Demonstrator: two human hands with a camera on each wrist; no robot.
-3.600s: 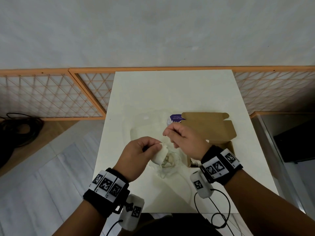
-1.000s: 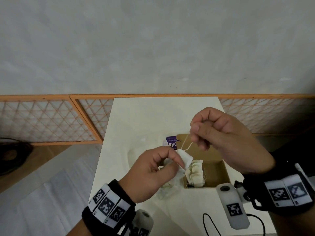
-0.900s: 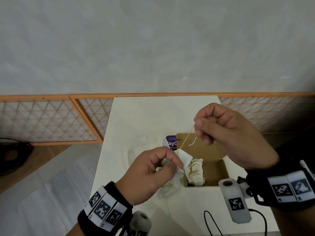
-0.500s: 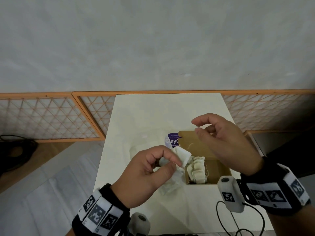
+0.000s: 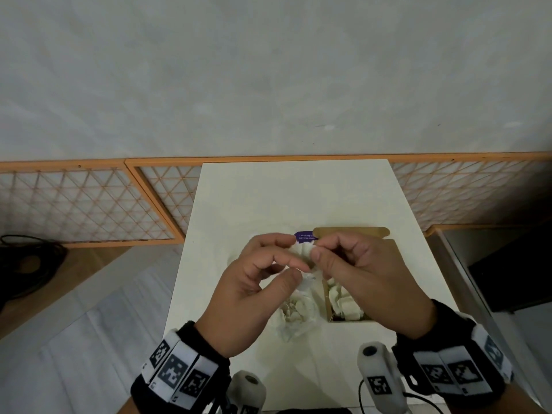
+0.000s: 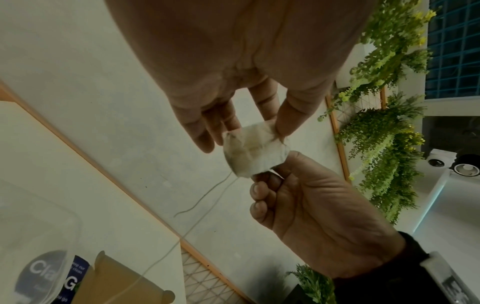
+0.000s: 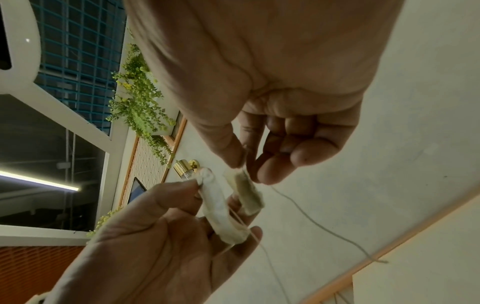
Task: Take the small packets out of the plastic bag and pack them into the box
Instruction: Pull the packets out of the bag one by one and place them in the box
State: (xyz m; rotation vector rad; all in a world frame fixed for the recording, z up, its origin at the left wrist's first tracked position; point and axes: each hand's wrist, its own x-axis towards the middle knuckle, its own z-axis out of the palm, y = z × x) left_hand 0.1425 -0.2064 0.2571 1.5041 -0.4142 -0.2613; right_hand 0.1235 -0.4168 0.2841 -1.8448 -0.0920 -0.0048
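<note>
White packet (image 5: 302, 253) pinched between left hand (image 5: 252, 289) and right hand (image 5: 363, 274) fingers, raised above box (image 5: 349, 319).

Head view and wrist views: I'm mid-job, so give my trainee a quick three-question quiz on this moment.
1. True or false: the brown cardboard box already holds some small white packets.
2. Seen from the head view, where does the clear plastic bag lie? A: on the table, left of the box. B: inside the box. C: hanging from the right hand.
3. In the right wrist view, how many packets do the left hand and right hand hold between them?

Key: 1 true. 2 A. 3 two: one in the left hand's fingers, and one pinched by the right hand's fingers, with strings trailing.
</note>
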